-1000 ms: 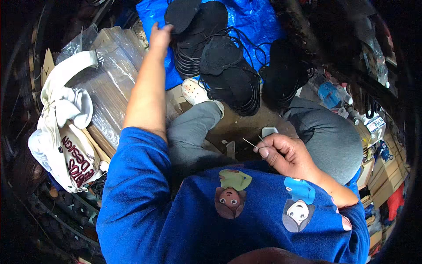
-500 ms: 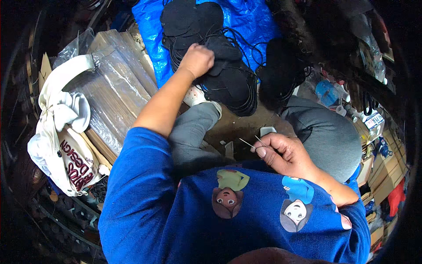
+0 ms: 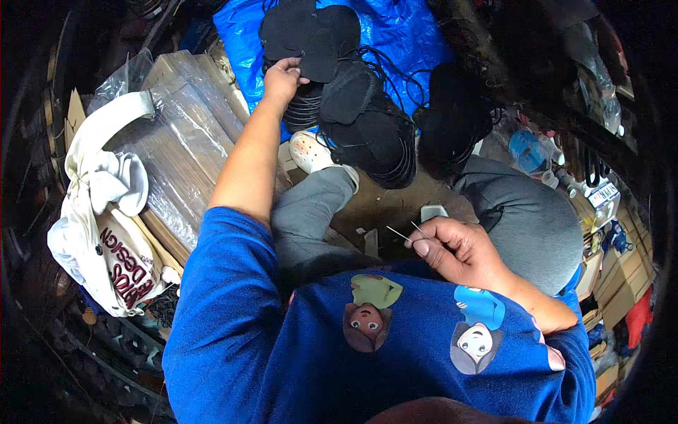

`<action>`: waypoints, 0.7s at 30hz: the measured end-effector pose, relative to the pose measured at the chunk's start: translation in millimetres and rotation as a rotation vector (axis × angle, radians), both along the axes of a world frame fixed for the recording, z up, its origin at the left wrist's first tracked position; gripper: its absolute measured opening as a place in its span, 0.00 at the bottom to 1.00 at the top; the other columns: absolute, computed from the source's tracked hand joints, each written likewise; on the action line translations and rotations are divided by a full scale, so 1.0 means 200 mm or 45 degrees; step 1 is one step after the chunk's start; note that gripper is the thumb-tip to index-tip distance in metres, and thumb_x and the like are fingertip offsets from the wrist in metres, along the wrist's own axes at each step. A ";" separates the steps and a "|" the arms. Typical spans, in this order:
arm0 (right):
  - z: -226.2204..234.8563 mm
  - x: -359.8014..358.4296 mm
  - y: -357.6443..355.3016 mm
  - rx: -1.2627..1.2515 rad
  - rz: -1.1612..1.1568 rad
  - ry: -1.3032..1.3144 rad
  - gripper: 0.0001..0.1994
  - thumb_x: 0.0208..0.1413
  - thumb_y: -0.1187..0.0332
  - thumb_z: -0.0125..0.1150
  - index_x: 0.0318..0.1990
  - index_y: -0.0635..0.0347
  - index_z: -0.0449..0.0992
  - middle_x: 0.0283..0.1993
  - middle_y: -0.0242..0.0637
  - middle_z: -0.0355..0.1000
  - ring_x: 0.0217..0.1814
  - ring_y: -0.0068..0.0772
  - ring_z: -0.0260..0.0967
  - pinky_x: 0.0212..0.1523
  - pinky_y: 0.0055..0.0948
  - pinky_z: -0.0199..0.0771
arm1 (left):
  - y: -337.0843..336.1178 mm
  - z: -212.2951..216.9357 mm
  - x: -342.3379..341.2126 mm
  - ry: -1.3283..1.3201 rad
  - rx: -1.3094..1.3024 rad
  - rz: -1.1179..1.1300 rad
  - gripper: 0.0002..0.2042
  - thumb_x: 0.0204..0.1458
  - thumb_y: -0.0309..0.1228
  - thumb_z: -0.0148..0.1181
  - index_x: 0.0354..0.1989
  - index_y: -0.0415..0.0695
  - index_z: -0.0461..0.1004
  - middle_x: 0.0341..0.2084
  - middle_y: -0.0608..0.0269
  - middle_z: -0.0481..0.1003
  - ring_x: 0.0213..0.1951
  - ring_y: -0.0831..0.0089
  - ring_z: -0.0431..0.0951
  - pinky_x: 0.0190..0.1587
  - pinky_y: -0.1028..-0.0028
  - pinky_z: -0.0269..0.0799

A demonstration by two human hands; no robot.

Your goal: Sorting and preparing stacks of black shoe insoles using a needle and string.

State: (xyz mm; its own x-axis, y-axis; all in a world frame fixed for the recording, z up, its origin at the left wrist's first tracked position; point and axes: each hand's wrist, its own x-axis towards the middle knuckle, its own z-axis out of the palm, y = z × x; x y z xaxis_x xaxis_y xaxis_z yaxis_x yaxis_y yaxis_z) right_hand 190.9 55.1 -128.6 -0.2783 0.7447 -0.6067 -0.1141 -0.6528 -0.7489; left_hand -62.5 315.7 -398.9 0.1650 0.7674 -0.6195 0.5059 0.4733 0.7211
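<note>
we are reaching far with the left hand (image 3: 282, 74), its fingers pinching the near edge of a black cut piece (image 3: 311, 35) that is lying on top of the far stack (image 3: 311, 106), over the blue sheet (image 3: 409, 35). the right hand (image 3: 462, 251) is staying near the body, fingers clenched around a thin needle (image 3: 401, 234) whose tip is pointing left, between the two grey knees.

to do this well, in our judgement, we should be peeling off one piece only: thumb on top, fingertips sliding under the edge, lifting slowly so the layer beneath is not coming along. black cords (image 3: 395, 71) are trailing over the neighbouring stacks (image 3: 374, 134), so we should be watching that none is snagging on the lifted piece. the needle hand ought to be keeping the point turned away from the knee and the sleeve. whether thread is running through the needle, we cannot tell. to the left, the wrapped boxes (image 3: 176, 141) and the white bag (image 3: 106, 233) are lying well apart from the work.
</note>
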 end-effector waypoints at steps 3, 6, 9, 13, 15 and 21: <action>0.00 0.00 0.00 0.013 -0.001 -0.014 0.06 0.56 0.69 0.54 0.37 0.61 0.71 0.28 0.33 0.71 0.31 0.22 0.70 0.33 0.21 0.67 | 0.00 0.05 0.05 0.056 0.045 -0.091 0.11 0.51 0.20 0.48 0.43 0.35 0.72 0.32 0.56 0.76 0.27 0.74 0.78 0.32 0.78 0.72; 0.00 0.00 0.00 -0.031 -0.002 -0.010 0.05 0.56 0.70 0.54 0.37 0.61 0.71 0.27 0.35 0.71 0.30 0.23 0.70 0.32 0.22 0.67 | -0.06 0.16 0.23 -0.158 0.087 -0.423 0.12 0.51 0.21 0.49 0.44 0.38 0.72 0.32 0.57 0.76 0.28 0.73 0.78 0.34 0.77 0.72; 0.00 0.00 0.00 0.020 0.003 -0.021 0.05 0.55 0.70 0.54 0.36 0.61 0.71 0.27 0.36 0.71 0.30 0.24 0.70 0.32 0.22 0.67 | -0.20 0.19 0.39 -0.401 -0.066 -0.516 0.12 0.52 0.22 0.49 0.45 0.36 0.71 0.31 0.57 0.76 0.28 0.73 0.78 0.34 0.76 0.71; 0.00 0.00 0.01 0.036 0.000 -0.039 0.05 0.55 0.70 0.55 0.36 0.62 0.71 0.27 0.37 0.71 0.30 0.25 0.70 0.31 0.22 0.67 | -0.40 0.16 0.52 -0.279 -0.446 -0.893 0.15 0.51 0.26 0.52 0.48 0.38 0.70 0.37 0.55 0.75 0.32 0.64 0.78 0.39 0.72 0.71; 0.01 0.00 0.00 0.056 0.002 -0.041 0.05 0.55 0.70 0.55 0.36 0.62 0.71 0.27 0.38 0.71 0.30 0.25 0.70 0.32 0.22 0.67 | -0.41 0.13 0.45 0.295 0.332 -1.392 0.16 0.47 0.29 0.56 0.47 0.44 0.72 0.40 0.55 0.74 0.37 0.57 0.76 0.43 0.65 0.69; 0.01 0.01 0.01 -0.014 -0.016 -0.007 0.05 0.54 0.70 0.55 0.36 0.62 0.71 0.28 0.38 0.71 0.30 0.26 0.71 0.32 0.23 0.68 | -0.42 0.17 0.28 0.905 0.863 -1.779 0.21 0.45 0.29 0.54 0.51 0.50 0.67 0.53 0.57 0.63 0.54 0.60 0.63 0.51 0.58 0.59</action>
State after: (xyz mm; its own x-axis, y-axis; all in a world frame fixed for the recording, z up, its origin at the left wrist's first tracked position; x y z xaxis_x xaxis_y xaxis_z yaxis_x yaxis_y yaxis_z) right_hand 193.3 56.9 -125.6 -0.2659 0.7415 -0.6161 -0.1183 -0.6593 -0.7425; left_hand -7.5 232.1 -364.0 0.7461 0.4267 -0.5111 0.5250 -0.8492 0.0574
